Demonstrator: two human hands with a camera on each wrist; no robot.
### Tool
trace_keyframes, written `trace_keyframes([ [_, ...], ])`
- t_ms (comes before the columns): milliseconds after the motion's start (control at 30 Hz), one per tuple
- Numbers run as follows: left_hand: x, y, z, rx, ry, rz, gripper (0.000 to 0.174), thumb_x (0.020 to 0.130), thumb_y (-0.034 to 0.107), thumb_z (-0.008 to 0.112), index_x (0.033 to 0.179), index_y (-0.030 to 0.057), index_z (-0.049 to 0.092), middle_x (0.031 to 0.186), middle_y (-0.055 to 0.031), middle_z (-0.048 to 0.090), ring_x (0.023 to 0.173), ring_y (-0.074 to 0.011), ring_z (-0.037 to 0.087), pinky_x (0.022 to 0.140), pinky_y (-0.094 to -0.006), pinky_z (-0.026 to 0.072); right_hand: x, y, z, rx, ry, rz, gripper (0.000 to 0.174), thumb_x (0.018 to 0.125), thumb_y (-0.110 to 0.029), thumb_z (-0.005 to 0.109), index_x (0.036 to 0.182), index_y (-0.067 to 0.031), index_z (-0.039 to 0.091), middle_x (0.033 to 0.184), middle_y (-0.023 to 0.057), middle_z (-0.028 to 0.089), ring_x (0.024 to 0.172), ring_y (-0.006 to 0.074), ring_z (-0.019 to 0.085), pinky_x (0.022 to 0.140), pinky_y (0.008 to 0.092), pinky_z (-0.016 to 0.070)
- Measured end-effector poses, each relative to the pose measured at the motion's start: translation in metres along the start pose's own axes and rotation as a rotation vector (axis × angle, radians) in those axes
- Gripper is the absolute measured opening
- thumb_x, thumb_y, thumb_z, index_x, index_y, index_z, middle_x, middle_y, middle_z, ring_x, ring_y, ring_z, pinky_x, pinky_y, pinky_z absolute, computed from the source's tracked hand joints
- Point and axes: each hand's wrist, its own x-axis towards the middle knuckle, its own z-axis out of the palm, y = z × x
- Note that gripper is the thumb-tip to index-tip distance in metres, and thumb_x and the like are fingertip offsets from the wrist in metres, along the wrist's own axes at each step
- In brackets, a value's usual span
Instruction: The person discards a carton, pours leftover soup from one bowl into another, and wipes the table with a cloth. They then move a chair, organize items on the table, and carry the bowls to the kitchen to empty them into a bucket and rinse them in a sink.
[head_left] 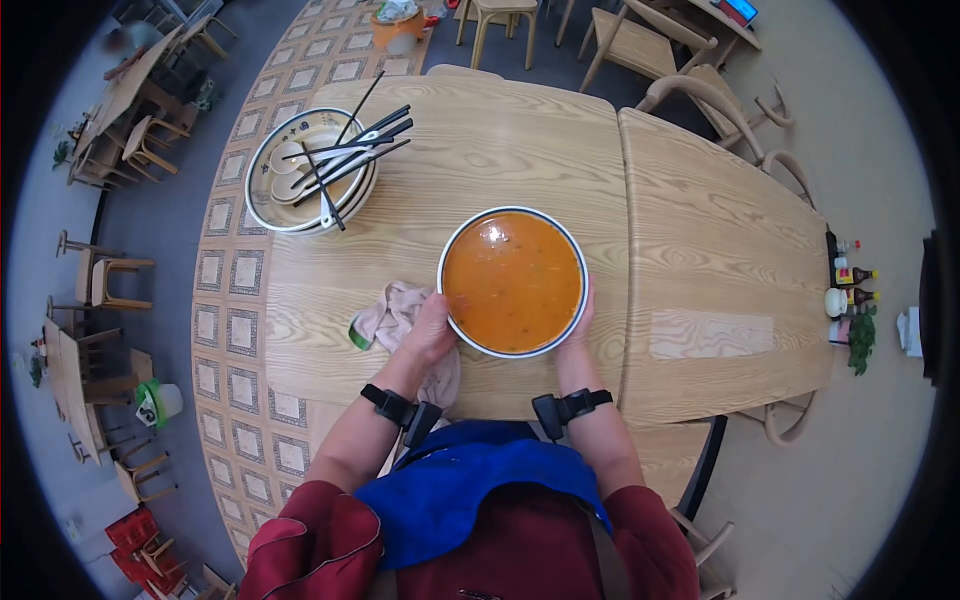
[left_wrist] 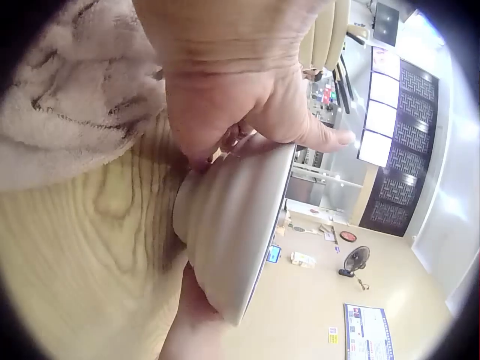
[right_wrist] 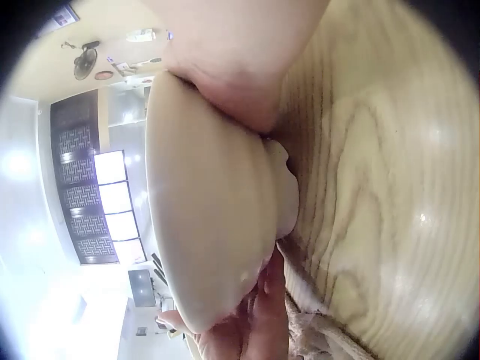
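A white bowl (left_wrist: 232,232) with a blue-lined rim is full to near its brim with orange-red soup (head_left: 515,280). It is level, low over the wooden table, and I hold it from both sides. My left hand (head_left: 428,335) grips its left side, fingers under the wall and thumb up by the rim. On the opposite side my right hand (head_left: 583,315) holds the wall; most of its fingers are hidden behind the bowl. A crumpled pale pink cloth (head_left: 392,312) lies on the table beside my left hand.
Stacked large bowls (head_left: 255,190) holding spoons (head_left: 287,157) and black chopsticks (head_left: 365,100) stand at the far left of the table. A second table (head_left: 720,250) adjoins on the right, with sauce bottles (head_left: 855,275) and a green plant (head_left: 861,340) along its far edge. Wooden chairs surround them.
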Motion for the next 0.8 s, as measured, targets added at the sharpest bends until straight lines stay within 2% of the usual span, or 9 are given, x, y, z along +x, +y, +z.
trace_keyframes([
  [67,0.0,0.002,0.007,-0.004,0.046,0.013,0.086,0.064,0.061,0.064,0.123,0.0018,0.043,0.119,-0.0087,0.053,0.11,-0.02,0.052,0.093,-0.037,0.0436,-0.006,-0.001,0.014,-0.005,0.026,-0.013,0.056,0.093,-0.047,0.028,0.124,-0.0045,0.047,0.124,0.0144,0.05,0.111,0.0292,0.05,0.093,0.0409,0.0419],
  [200,-0.002,-0.003,0.007,-0.027,0.081,-0.016,0.09,0.064,0.066,0.06,0.125,0.0023,0.042,0.123,-0.0088,0.051,0.113,-0.0206,0.049,0.095,-0.0371,0.0412,-0.009,0.0,0.024,-0.013,0.06,-0.034,0.054,0.093,-0.046,0.03,0.12,-0.0044,0.05,0.121,0.0135,0.053,0.109,0.0273,0.052,0.091,0.0391,0.0433],
  [267,-0.003,-0.003,0.012,0.001,0.16,-0.023,0.097,0.063,0.073,0.052,0.129,0.0031,0.038,0.127,-0.0095,0.047,0.117,-0.0216,0.046,0.098,-0.038,0.0378,-0.006,0.001,0.02,-0.006,0.056,-0.047,0.053,0.093,-0.045,0.03,0.12,-0.0044,0.051,0.12,0.0132,0.054,0.108,0.0266,0.052,0.09,0.0384,0.0437],
  [300,-0.003,-0.003,0.013,-0.002,0.158,-0.027,0.097,0.063,0.073,0.052,0.129,0.0031,0.038,0.127,-0.0095,0.047,0.117,-0.0216,0.046,0.098,-0.038,0.0378,-0.005,0.0,0.02,-0.002,0.049,-0.052,0.051,0.093,-0.044,0.03,0.119,-0.0045,0.051,0.119,0.0129,0.054,0.107,0.026,0.053,0.09,0.0378,0.0441],
  [367,-0.005,-0.002,0.014,0.018,0.131,-0.017,0.099,0.064,0.076,0.045,0.132,0.004,0.035,0.131,-0.01,0.044,0.12,-0.0225,0.042,0.1,-0.039,0.0345,-0.005,-0.001,0.021,-0.006,0.058,-0.045,0.05,0.093,-0.043,0.031,0.119,-0.0044,0.051,0.119,0.0126,0.055,0.106,0.0254,0.053,0.089,0.0371,0.0446],
  [700,-0.02,0.021,0.04,-0.217,0.074,-0.013,0.097,0.07,0.078,0.035,0.135,0.006,0.029,0.136,-0.0106,0.039,0.125,-0.0245,0.037,0.103,-0.04,0.0313,-0.017,-0.004,0.065,-0.095,0.041,-0.029,0.047,0.094,-0.039,0.032,0.117,-0.0035,0.052,0.115,0.0124,0.056,0.103,0.0237,0.055,0.085,0.0348,0.0471],
  [800,-0.032,0.029,0.041,-0.193,0.101,0.068,0.091,0.075,0.075,0.035,0.136,0.0075,0.029,0.137,-0.0122,0.036,0.124,-0.0269,0.037,0.102,-0.0417,0.0323,-0.022,0.002,0.075,-0.131,0.054,-0.025,0.046,0.095,-0.038,0.032,0.117,-0.0034,0.052,0.115,0.0123,0.057,0.102,0.0232,0.056,0.084,0.0344,0.0477],
])
